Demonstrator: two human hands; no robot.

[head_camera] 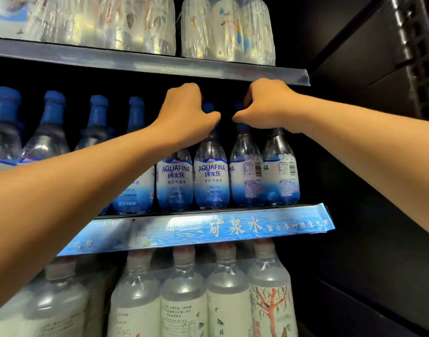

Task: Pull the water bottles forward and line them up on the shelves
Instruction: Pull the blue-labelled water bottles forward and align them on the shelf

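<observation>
Blue-capped bottles [211,176] are stood upright on the middle shelf [208,227], caps up. Nine can be counted in the front row, one mostly hidden by an arm. Four at the right end have labels in full view: two face front, two are turned sideways. The neck of one is gripped by the curled left hand [186,113]. The tops of the last two are gripped by the curled right hand [266,105]. Wrapped packs [203,295] are kept above and below.

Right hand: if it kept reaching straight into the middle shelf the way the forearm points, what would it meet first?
The right hand already grips the blue-capped necks of clear Aquafina bottles. Behind them the shelf is dark, so probably more bottles or the back wall; depth is unclear.
</observation>
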